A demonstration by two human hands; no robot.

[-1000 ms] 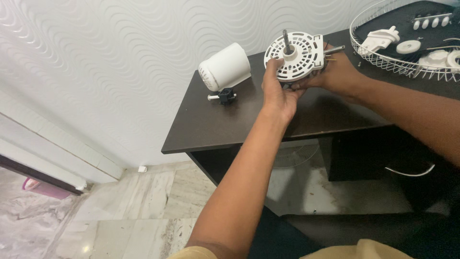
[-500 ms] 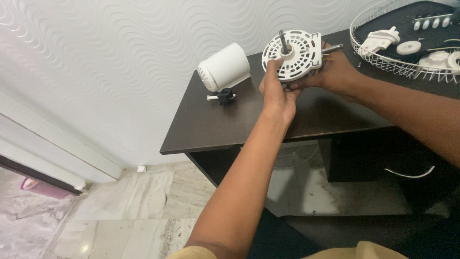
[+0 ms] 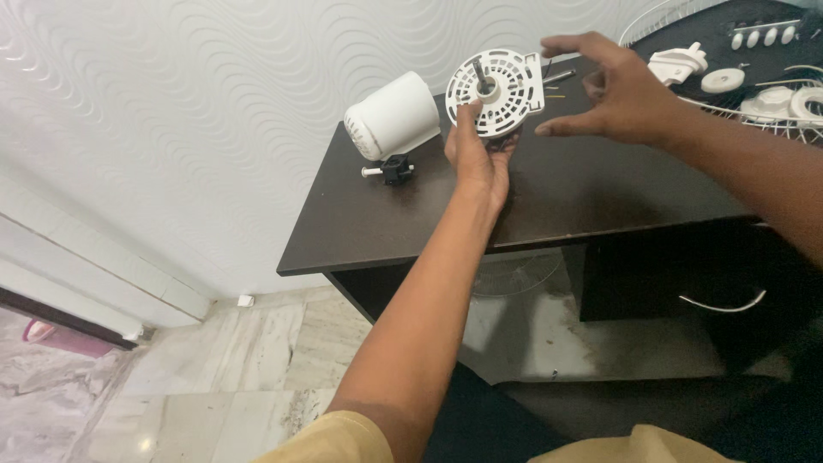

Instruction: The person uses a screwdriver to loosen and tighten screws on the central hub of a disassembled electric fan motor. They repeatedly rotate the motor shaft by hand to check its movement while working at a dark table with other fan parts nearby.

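Left hand [image 3: 477, 159] has its fingers wrapped around the round white slotted motor housing [image 3: 497, 92], holding it up over the back part of the dark table [image 3: 429, 223], shaft pointing at the camera. Right hand [image 3: 619, 90] hangs just beside it, fingers spread loose, gripping nothing. White cylindrical cover [image 3: 393, 116] and a small black knob [image 3: 394, 169] lie near the table's left edge; a wire fan grille [image 3: 729, 107] holding white parts sits at the right end.

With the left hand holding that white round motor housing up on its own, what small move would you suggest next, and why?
Probably bring the right hand back onto the white slotted motor housing. Only the left hand grips it, from below, above the dark desk, with its shaft pointing up. The right hand hovers open beside it, fingers spread and not touching, so a second grip on the rim would likely steady it.
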